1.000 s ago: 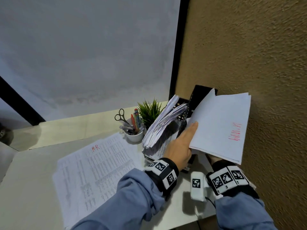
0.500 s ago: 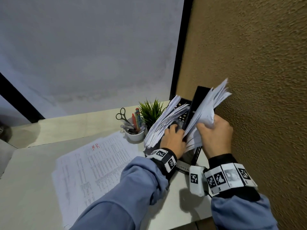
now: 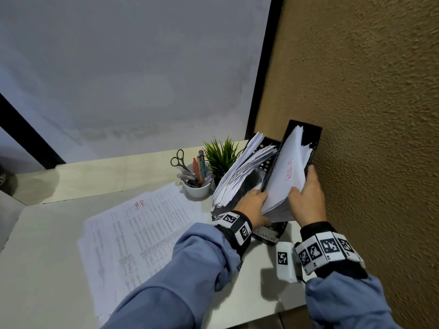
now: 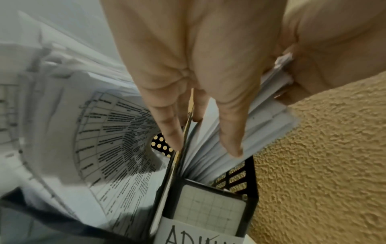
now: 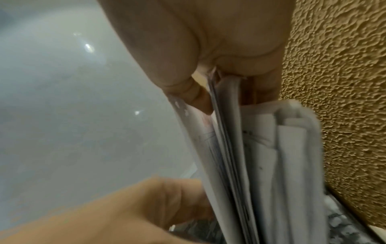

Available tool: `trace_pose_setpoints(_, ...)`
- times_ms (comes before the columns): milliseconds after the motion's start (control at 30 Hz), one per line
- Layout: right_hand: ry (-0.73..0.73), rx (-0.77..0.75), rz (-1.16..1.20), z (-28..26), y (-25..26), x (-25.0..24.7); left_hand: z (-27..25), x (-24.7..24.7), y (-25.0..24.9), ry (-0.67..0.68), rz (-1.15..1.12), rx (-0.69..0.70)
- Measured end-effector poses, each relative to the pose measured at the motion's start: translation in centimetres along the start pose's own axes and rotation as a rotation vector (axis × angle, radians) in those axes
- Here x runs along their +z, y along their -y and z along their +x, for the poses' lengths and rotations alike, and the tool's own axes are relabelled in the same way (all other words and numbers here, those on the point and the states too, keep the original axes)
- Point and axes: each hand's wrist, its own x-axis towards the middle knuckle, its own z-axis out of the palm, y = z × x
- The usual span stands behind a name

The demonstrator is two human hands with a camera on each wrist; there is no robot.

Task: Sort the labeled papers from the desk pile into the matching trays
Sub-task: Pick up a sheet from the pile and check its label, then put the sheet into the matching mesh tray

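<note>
A sheaf of white papers point(image 3: 287, 176) with a red handwritten label stands in the black upright tray point(image 3: 306, 134) marked ADMIN point(image 3: 264, 236), hard against the wall. My right hand point(image 3: 304, 186) pinches the sheaf's near edge, thumb in front and fingers behind; the right wrist view shows that pinch point(image 5: 208, 92) on the papers point(image 5: 229, 165). My left hand point(image 3: 262, 198) reaches in with straight fingers point(image 4: 229, 132) that straddle the tray's divider point(image 4: 175, 165) and press on the sheets. The neighbouring tray holds a fat fan of papers point(image 3: 240, 176). The desk pile point(image 3: 142, 233), topped by a sheet marked HR, lies flat at left.
A white cup point(image 3: 197, 188) with scissors and pens and a small green plant point(image 3: 219, 157) stand just left of the trays. The rough tan wall point(image 3: 368, 138) runs close along the right. A small white tagged device point(image 3: 285, 262) lies near the desk's front edge.
The labelled sheet, held out flat to the right a second ago, was bent and slid down into the ADMIN tray. My left hand shifted from the sheet to the tray divider.
</note>
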Motion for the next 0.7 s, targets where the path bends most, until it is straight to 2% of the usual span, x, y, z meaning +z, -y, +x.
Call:
trace_pose_setpoints(67,-0.119,-0.055,0.038,-0.4,0.5,-0.2,-1.7,-0.1,0.7,-0.042,-0.104,-0.003)
trace_pose_setpoints(167,-0.296,-0.266,0.137,-1.9,1.5,0.2,-6.0,0.1,3.0,-0.107,-0.356,-0.004)
trace_pose_setpoints(233,-0.308,-0.396,0.189,-3.2,2.2,1.4,-9.1,0.5,5.8,-0.109,-0.481,-0.097)
trace_pose_setpoints(300,-0.211,-0.486,0.209,-4.9,2.7,3.7,-11.9,1.3,9.7,-0.132,-0.492,-0.288)
trace_pose_setpoints(433,0.140,-0.570,0.205,-9.0,2.0,10.3,-16.0,2.2,17.8,-0.301,-0.296,-0.652)
trace_pose_setpoints(500,0.327,-0.502,0.136,-10.5,0.6,14.0,-17.5,2.2,20.7,-0.386,-0.223,-0.848)
trace_pose_setpoints(600,0.575,-0.222,-0.053,-11.7,-2.2,19.0,-18.9,1.9,23.0,-0.473,-0.254,-1.117)
trace_pose_setpoints(700,0.604,0.008,-0.216,-11.9,-3.7,21.9,-19.1,1.8,24.1,-0.541,-0.402,-1.191)
